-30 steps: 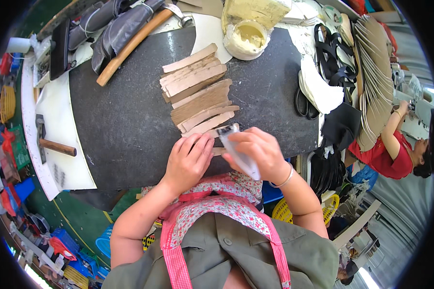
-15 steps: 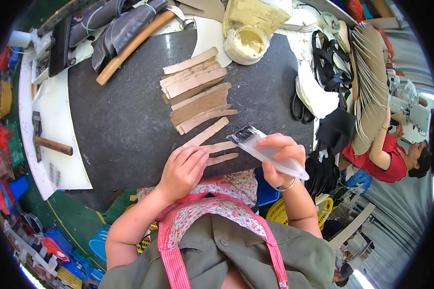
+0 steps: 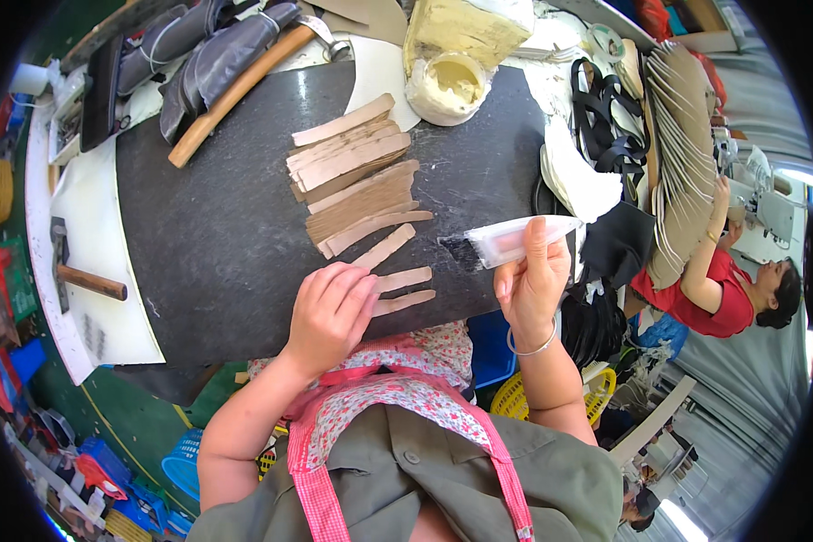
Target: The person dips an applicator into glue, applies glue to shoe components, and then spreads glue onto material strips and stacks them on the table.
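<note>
In my right hand (image 3: 535,280) is a flat brush (image 3: 519,240) with a translucent white handle and dark bristles, held off the dark work mat (image 3: 217,217). Its bristle end points left over the mat, apart from the strips. My left hand (image 3: 332,312) is closed, its fingers together and bent over the left ends of several short tan strips (image 3: 405,279) near the mat's front edge; those ends are hidden under the fingers. Just beyond lies a row of stacked tan strips (image 3: 361,206).
An open tub of pale yellow paste (image 3: 452,88) stands at the far side. A wooden-handled hammer (image 3: 235,99) lies far left, another hammer (image 3: 90,282) on a white board. Black straps (image 3: 596,117) and white pieces (image 3: 576,172) lie right. A person in red (image 3: 718,289) works beyond.
My right hand has turned and lifted the brush away from the strips, its handle now nearly level. My left hand stays at the strips. The whole view has shifted slightly.
</note>
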The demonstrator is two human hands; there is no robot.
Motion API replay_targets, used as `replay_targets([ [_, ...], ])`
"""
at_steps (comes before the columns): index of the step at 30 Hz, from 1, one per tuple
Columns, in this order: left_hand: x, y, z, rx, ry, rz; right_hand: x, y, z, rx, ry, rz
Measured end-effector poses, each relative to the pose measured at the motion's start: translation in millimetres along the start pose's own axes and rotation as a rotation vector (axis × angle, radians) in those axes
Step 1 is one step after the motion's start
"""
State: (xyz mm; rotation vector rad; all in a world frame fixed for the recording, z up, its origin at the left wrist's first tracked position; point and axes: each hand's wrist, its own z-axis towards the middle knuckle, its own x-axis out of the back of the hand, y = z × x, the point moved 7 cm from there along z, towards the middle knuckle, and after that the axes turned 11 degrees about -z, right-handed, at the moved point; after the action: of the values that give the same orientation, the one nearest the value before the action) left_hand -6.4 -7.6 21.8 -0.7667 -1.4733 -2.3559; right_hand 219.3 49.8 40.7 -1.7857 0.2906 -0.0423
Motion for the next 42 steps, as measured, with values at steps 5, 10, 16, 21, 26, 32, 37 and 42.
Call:
replay_targets([
  [5, 7, 0, 14, 0.054, 0.077, -0.101, -2, 3, 2, -0.040, -0.056, 0.016],
  [10, 16, 9, 31, 0.079, 0.147, -0.164, -4, 5, -2, -0.050, -0.039, 0.007],
  [16, 10, 5, 25, 0.102, 0.117, -0.124, -7, -2, 2, -0.018, -0.043, -0.041],
  [21, 6, 1, 20, 0.124, 0.108, -0.121, -5, -8, 5, 0.021, 0.037, -0.327],
  [26, 0, -1, 20, 0.146, 0.081, -0.139, -32, -21, 13, 0.602, -0.008, -1.169],
  [32, -3, -2, 18, 0.161, 0.070, -0.141, -19, -20, 12, 0.534, 0.046, -1.119],
  [37, 0, -3, 21, 0.184, 0.106, -0.206, -8, -30, 22, 0.156, 0.063, -0.489],
  [42, 2, -3, 28, 0.190, 0.124, -0.225, -8, -26, 29, 0.104, 0.025, -0.262],
])
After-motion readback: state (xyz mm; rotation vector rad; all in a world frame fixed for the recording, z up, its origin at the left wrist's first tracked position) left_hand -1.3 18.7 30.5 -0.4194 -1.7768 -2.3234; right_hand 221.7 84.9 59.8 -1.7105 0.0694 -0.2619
